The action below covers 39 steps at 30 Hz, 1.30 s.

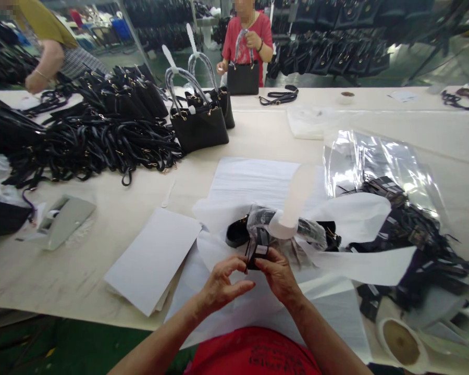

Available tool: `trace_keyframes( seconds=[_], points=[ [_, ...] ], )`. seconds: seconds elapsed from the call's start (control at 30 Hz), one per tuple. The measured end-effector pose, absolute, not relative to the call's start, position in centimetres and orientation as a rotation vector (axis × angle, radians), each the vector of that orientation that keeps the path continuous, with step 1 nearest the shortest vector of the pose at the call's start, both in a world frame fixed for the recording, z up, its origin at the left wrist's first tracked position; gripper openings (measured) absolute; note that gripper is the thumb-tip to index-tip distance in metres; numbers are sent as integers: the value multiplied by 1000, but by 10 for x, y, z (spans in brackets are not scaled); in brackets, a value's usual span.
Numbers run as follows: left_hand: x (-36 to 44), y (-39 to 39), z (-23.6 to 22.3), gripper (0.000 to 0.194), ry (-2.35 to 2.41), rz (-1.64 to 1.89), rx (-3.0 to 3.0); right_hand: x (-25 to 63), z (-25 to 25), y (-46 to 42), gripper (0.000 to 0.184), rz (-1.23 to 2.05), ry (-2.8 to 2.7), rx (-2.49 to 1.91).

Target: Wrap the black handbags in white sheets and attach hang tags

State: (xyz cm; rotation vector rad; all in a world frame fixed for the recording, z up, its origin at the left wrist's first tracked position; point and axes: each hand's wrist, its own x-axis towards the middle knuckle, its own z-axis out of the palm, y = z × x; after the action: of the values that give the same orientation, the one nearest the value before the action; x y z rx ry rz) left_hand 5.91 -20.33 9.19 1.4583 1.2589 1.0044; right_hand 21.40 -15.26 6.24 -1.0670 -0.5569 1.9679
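My left hand and my right hand meet over white tissue paper at the near table edge. Both pinch a small black tag with a thin black cord. The tag hangs from a black bag handle wrapped in clear plastic, which lies on the paper with a white paper strip looped round it. The fingers of both hands are closed on the tag and cord.
A heap of black straps and several black handbags lie at the left. Clear plastic sheets and a pile of black tags lie at the right. A grey tape dispenser sits near left. Two other people work at the far side.
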Motion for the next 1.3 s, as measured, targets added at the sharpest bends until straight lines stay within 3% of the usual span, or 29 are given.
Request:
trace_keyframes(
  seconds=[0.23,0.37,0.5,0.77,0.87,1.07,1.3],
  points=[
    [67,-204,86,36,1293,977,1470,203,62,-147,29,1851,-618,-1061],
    [72,-203,91,35,1293,987,1487,208,56,-149,28,1802,-940,-1114],
    [70,-198,95,34,1288,977,1510,217,52,-153,44,1692,-1380,-1112],
    [60,-196,88,29,1356,972,1675,228,46,-147,23,1419,-1880,-955],
    [58,-194,85,27,1375,978,1745,227,38,-145,20,1414,-1831,-976],
    [51,-198,79,30,1514,934,1888,226,46,-149,33,1390,-1664,-1068],
    [48,-234,81,24,1578,877,1759,226,64,-152,20,1531,-1324,-1148]
  ],
)
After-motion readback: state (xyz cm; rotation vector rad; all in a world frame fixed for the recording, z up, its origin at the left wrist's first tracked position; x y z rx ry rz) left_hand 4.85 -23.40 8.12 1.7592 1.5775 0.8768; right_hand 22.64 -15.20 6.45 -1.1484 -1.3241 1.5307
